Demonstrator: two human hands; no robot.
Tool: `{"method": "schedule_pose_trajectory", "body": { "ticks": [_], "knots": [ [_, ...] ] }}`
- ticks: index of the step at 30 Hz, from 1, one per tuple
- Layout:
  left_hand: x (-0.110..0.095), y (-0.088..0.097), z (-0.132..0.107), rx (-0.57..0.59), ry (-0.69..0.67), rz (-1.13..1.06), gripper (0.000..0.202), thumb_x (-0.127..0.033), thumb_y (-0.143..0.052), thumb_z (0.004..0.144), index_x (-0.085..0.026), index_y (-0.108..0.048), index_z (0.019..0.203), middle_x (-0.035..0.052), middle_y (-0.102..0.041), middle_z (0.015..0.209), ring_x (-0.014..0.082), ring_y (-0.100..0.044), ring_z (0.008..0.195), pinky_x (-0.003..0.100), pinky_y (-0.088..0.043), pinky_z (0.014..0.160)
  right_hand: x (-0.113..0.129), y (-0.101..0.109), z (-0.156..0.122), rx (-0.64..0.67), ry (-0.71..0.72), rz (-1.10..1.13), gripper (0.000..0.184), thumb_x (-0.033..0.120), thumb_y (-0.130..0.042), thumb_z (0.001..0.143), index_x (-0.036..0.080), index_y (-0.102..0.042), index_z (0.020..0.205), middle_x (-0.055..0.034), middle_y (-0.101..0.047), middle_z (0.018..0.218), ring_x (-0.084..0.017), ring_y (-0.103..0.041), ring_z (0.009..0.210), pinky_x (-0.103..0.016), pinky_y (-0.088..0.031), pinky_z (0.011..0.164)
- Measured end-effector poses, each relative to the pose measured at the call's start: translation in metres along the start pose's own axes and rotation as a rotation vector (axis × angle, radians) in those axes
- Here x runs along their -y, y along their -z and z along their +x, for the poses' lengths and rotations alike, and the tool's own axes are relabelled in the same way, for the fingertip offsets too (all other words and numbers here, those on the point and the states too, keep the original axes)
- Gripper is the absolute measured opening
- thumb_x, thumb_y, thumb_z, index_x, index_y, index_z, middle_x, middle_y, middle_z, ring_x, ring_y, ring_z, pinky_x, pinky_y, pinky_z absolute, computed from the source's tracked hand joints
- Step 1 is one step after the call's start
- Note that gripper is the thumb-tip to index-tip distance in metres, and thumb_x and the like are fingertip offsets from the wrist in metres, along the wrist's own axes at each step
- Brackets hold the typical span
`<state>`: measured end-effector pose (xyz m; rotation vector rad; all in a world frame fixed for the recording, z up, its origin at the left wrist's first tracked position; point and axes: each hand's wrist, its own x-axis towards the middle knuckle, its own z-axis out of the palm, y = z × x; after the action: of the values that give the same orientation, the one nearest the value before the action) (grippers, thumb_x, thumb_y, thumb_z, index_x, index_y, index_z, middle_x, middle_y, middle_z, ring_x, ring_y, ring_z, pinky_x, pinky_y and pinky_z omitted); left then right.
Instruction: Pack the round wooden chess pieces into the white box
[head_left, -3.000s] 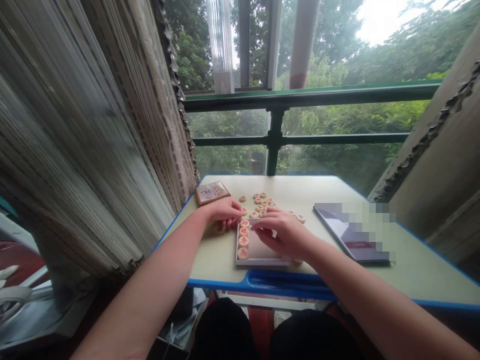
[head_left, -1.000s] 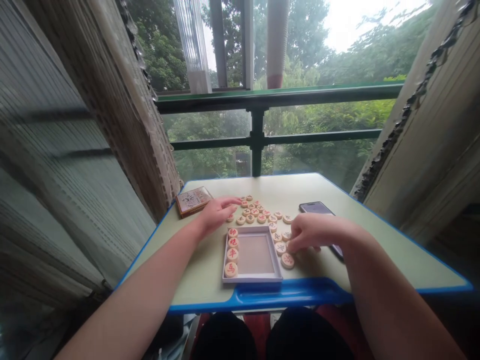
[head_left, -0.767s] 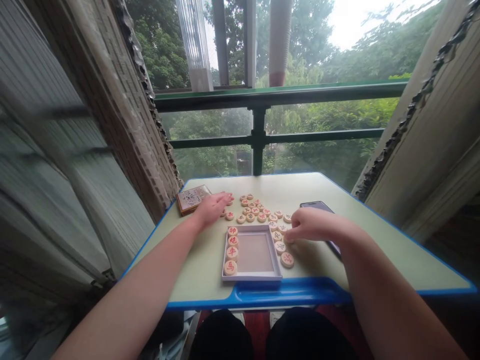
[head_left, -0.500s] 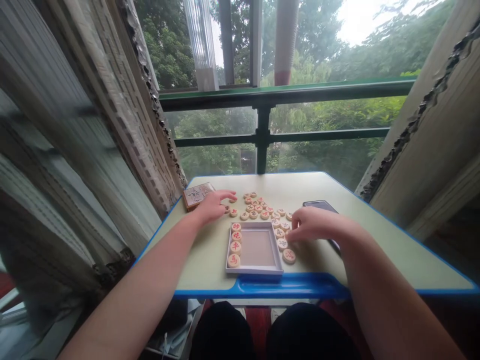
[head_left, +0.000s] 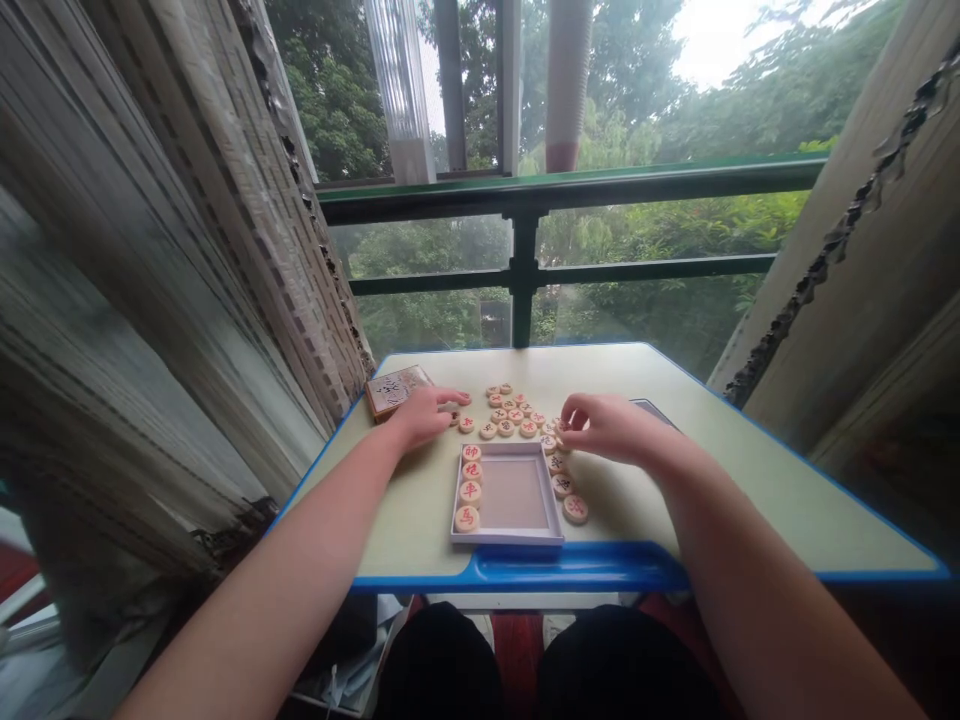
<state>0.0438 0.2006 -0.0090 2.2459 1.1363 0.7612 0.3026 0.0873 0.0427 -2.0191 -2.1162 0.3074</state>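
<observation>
A shallow grey tray [head_left: 558,508] lies near the table's front edge, with a column of round wooden pieces with red characters [head_left: 471,490] along its left side. More wooden pieces [head_left: 510,415] lie scattered beyond it, and three [head_left: 564,487] sit just right of the tray. My left hand [head_left: 424,413] rests flat on the table left of the scattered pieces, fingers stretched out. My right hand [head_left: 604,424] hovers over the pieces at the tray's far right corner, fingers curled in a pinch; what it holds is hidden.
The pale green table [head_left: 750,480] has a blue rim with a groove [head_left: 570,568] at the front. A brown box lid [head_left: 396,389] lies at the far left corner. A dark phone [head_left: 654,408] peeks out behind my right hand. Curtains hang on both sides; a green railing stands behind.
My right hand has moved away from the pieces right of the tray, up and left toward the scattered pile. My left hand has stayed nearly still.
</observation>
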Motion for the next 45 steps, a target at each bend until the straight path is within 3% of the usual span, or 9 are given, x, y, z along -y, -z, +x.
{"method": "schedule_pose_trajectory", "body": {
  "ticks": [4, 11, 17, 23, 30, 35, 38, 45],
  "knots": [
    [0.005, 0.000, 0.002, -0.075, -0.046, 0.140, 0.041, -0.019, -0.050, 0.063, -0.018, -0.068, 0.100, 0.0070, -0.061, 0.115, 0.0225, -0.054, 0.107, 0.034, -0.042, 0.094, -0.005, -0.008, 0.007, -0.017, -0.011, -0.018, 0.021, 0.035, -0.060, 0.066, 0.023, -0.063, 0.082, -0.0009, -0.066, 0.081, -0.014, -0.056, 0.067, -0.022, -0.034, 0.052],
    [-0.006, -0.005, -0.003, 0.094, -0.091, 0.167, 0.036, -0.041, -0.057, 0.068, -0.020, -0.071, 0.093, 0.0067, -0.059, 0.118, 0.0245, -0.056, 0.106, 0.034, -0.040, 0.095, -0.009, -0.021, 0.019, -0.098, 0.057, 0.037, 0.021, 0.035, -0.055, 0.072, 0.024, -0.068, 0.085, -0.0012, -0.065, 0.086, -0.013, -0.056, 0.070, -0.022, -0.037, 0.059],
    [-0.008, -0.008, -0.002, 0.094, -0.065, 0.174, 0.039, -0.050, -0.058, 0.066, -0.020, -0.072, 0.087, 0.0069, -0.061, 0.116, 0.0243, -0.057, 0.103, 0.032, -0.043, 0.090, -0.010, -0.033, 0.030, -0.193, 0.112, 0.014, 0.026, 0.037, -0.052, 0.076, 0.024, -0.070, 0.088, -0.0039, -0.064, 0.091, -0.015, -0.056, 0.076, -0.023, -0.039, 0.066],
    [-0.015, -0.011, -0.004, 0.079, -0.098, 0.141, 0.041, -0.049, -0.058, 0.066, -0.019, -0.071, 0.090, 0.0087, -0.061, 0.114, 0.0240, -0.057, 0.103, 0.032, -0.044, 0.089, -0.010, -0.041, 0.037, -0.228, 0.163, 0.082, 0.025, 0.034, -0.053, 0.078, 0.022, -0.070, 0.092, -0.0051, -0.064, 0.096, -0.016, -0.058, 0.085, -0.023, -0.041, 0.077],
    [-0.015, -0.009, -0.006, 0.073, -0.097, 0.132, 0.035, -0.041, -0.057, 0.067, -0.020, -0.071, 0.092, 0.0079, -0.058, 0.119, 0.0239, -0.056, 0.104, 0.034, -0.044, 0.091, -0.010, -0.042, 0.037, -0.202, 0.171, 0.132, 0.024, 0.023, -0.053, 0.075, 0.022, -0.071, 0.092, -0.0036, -0.066, 0.097, -0.016, -0.059, 0.086, -0.023, -0.042, 0.078],
    [-0.015, -0.009, -0.005, 0.070, -0.126, 0.175, 0.035, -0.040, -0.054, 0.070, -0.019, -0.070, 0.094, 0.0079, -0.062, 0.113, 0.0228, -0.056, 0.103, 0.033, -0.043, 0.090, -0.006, -0.041, 0.035, -0.212, 0.184, 0.127, 0.025, 0.034, -0.052, 0.077, 0.023, -0.070, 0.091, -0.0038, -0.066, 0.094, -0.016, -0.058, 0.081, -0.023, -0.041, 0.073],
    [-0.016, -0.010, -0.005, 0.069, -0.116, 0.190, 0.036, -0.040, -0.054, 0.071, -0.018, -0.069, 0.096, 0.0081, -0.063, 0.111, 0.0228, -0.057, 0.102, 0.033, -0.043, 0.091, -0.004, -0.042, 0.036, -0.236, 0.147, 0.091, 0.028, 0.040, -0.051, 0.078, 0.022, -0.069, 0.090, -0.0043, -0.066, 0.090, -0.016, -0.057, 0.080, -0.024, -0.040, 0.070],
    [-0.011, -0.012, -0.002, 0.027, -0.092, 0.170, 0.043, -0.044, -0.049, 0.075, -0.017, -0.065, 0.104, 0.0080, -0.060, 0.116, 0.0226, -0.054, 0.106, 0.032, -0.041, 0.093, -0.005, -0.044, 0.043, -0.288, -0.025, 0.012, 0.026, 0.037, -0.049, 0.079, 0.022, -0.066, 0.092, -0.0048, -0.067, 0.094, -0.018, -0.057, 0.084, -0.026, -0.039, 0.071]
  ]
}}
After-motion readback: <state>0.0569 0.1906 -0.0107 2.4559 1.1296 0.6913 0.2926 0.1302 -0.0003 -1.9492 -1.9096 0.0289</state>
